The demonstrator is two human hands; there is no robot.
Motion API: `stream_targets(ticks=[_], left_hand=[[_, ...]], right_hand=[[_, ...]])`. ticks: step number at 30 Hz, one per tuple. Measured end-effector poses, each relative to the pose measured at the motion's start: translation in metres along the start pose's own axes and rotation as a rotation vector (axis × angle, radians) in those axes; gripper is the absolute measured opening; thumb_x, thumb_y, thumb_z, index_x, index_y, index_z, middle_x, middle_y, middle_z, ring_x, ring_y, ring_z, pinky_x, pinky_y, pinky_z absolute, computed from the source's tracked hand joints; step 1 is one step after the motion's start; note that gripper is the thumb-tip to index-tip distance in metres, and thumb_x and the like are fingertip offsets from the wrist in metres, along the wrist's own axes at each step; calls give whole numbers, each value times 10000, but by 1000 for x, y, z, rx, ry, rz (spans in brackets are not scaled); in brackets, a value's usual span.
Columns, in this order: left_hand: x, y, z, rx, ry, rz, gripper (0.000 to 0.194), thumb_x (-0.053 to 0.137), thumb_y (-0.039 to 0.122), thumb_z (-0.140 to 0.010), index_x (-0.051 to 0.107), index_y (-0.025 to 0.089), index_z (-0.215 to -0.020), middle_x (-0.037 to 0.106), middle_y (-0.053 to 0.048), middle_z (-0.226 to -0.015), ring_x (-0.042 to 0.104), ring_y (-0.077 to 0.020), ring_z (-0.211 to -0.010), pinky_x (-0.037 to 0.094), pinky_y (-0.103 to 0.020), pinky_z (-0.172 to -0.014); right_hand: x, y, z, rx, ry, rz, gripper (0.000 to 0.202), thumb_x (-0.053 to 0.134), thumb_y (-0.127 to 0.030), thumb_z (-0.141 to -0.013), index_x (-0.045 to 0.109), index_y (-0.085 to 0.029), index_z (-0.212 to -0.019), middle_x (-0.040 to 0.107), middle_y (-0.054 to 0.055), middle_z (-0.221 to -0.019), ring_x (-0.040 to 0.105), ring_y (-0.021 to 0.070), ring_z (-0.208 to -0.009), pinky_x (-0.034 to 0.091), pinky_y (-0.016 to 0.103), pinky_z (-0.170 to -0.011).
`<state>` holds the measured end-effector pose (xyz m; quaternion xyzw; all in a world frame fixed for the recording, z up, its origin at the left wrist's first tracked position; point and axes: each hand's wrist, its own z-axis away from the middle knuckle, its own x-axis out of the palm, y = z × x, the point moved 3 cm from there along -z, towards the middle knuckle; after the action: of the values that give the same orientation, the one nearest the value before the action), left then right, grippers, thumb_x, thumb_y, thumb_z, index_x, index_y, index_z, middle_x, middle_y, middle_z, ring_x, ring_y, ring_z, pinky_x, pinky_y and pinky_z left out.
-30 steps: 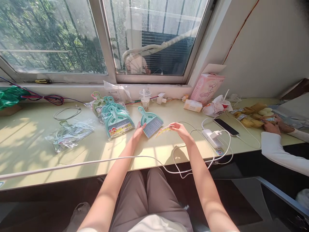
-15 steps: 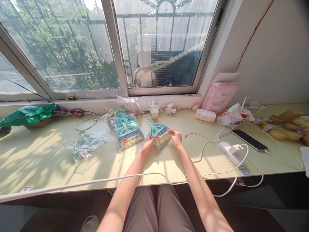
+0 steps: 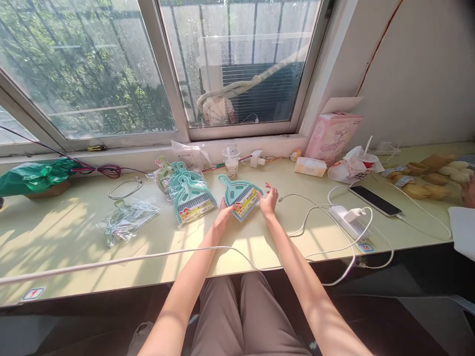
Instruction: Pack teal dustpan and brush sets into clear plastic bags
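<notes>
Two outstretched hands meet mid-frame: left hand (image 3: 223,215) pinches a teal dustpan set (image 3: 241,195) with unreadable yellow label (image 3: 246,202); right hand (image 3: 268,200) fingers spread loosely beside it.

Under your hands lies a teal plastic mini dustpan (image 3: 239,190), smooth, with a glossy paper label (image 3: 245,203). To its left, crinkly clear plastic bags (image 3: 126,221) glint. The table (image 3: 74,242) looks matt and smooth. At the far right stands a pink cardboard box (image 3: 332,138).
</notes>
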<state>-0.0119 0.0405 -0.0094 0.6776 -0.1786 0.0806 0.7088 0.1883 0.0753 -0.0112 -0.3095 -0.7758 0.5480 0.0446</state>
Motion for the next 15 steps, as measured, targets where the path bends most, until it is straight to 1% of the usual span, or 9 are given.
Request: stream_targets(ticks=[2, 3, 5, 7, 8, 9, 10, 12, 15], left_hand=[[-4, 2, -3, 94, 71, -13, 653, 799, 195, -713, 572, 236, -1325, 662, -106, -1363, 534, -379, -1361, 426, -549, -1131], [-6, 2, -4, 119, 99, -12, 644, 798, 203, -712, 575, 228, -1317, 674, -110, -1338, 556, -378, -1339, 435, -554, -1121], [-9, 1, -6, 124, 122, -2, 645, 797, 214, -713, 575, 224, -1319, 692, -113, -1301, 586, -368, -1307, 443, -550, -1117], [-11, 1, -8, 115, 112, -17, 673, 804, 206, -707, 571, 233, -1338, 702, -111, -1279, 602, -361, -1290, 445, -545, -1117], [-12, 1, -8, 106, 95, -34, 693, 810, 198, -703, 569, 241, -1351, 704, -108, -1276, 604, -359, -1286, 447, -542, -1115], [-12, 2, -7, 96, 76, -51, 709, 815, 195, -702, 568, 248, -1364, 706, -105, -1274, 606, -359, -1282, 452, -539, -1109], [-11, 2, -6, 85, 58, -66, 718, 819, 198, -704, 567, 252, -1375, 706, -104, -1274, 609, -360, -1274, 460, -536, -1100], [-9, 3, -4, 75, 34, -77, 724, 825, 218, -716, 565, 243, -1391, 703, -110, -1275, 618, -363, -1250, 475, -529, -1080], [-4, 5, -1, 106, 9, -56, 730, 827, 234, -733, 553, 225, -1409, 690, -118, -1281, 623, -354, -1235, 477, -511, -1079]], right_hand=[[4, 8, 3, 136, 31, -135, 620, 582, -460, -884, 435, -223, -1437, 525, 184, -1451, 570, 281, -1241, 459, 482, -1114], [9, 11, 6, 223, -14, -229, 622, 581, -463, -885, 416, -243, -1442, 526, 169, -1453, 587, 269, -1241, 486, 466, -1096], [21, 13, 15, 387, -224, -440, 553, 608, -453, -879, 473, -261, -1379, 604, 138, -1371, 636, 259, -1216, 542, 441, -1043], [31, 10, 25, 500, -478, -627, 428, 675, -412, -845, 582, -240, -1225, 700, 123, -1217, 692, 268, -1144, 573, 440, -1011], [33, 7, 29, 537, -563, -696, 364, 713, -375, -819, 619, -229, -1139, 731, 117, -1147, 714, 271, -1101, 579, 441, -1006], [34, 4, 32, 565, -611, -744, 313, 744, -331, -792, 639, -223, -1066, 750, 110, -1096, 730, 268, -1067, 582, 436, -1007], [33, 2, 34, 587, -622, -777, 278, 763, -286, -770, 648, -220, -1014, 762, 102, -1065, 740, 262, -1046, 583, 427, -1013], [29, -1, 33, 618, -589, -816, 245, 774, -210, -743, 652, -218, -956, 778, 85, -1031, 751, 247, -1026, 584, 404, -1020], [25, -1, 30, 646, -549, -815, 230, 778, -165, -733, 651, -213, -918, 789, 73, -974, 763, 247, -1002, 603, 398, -988]])
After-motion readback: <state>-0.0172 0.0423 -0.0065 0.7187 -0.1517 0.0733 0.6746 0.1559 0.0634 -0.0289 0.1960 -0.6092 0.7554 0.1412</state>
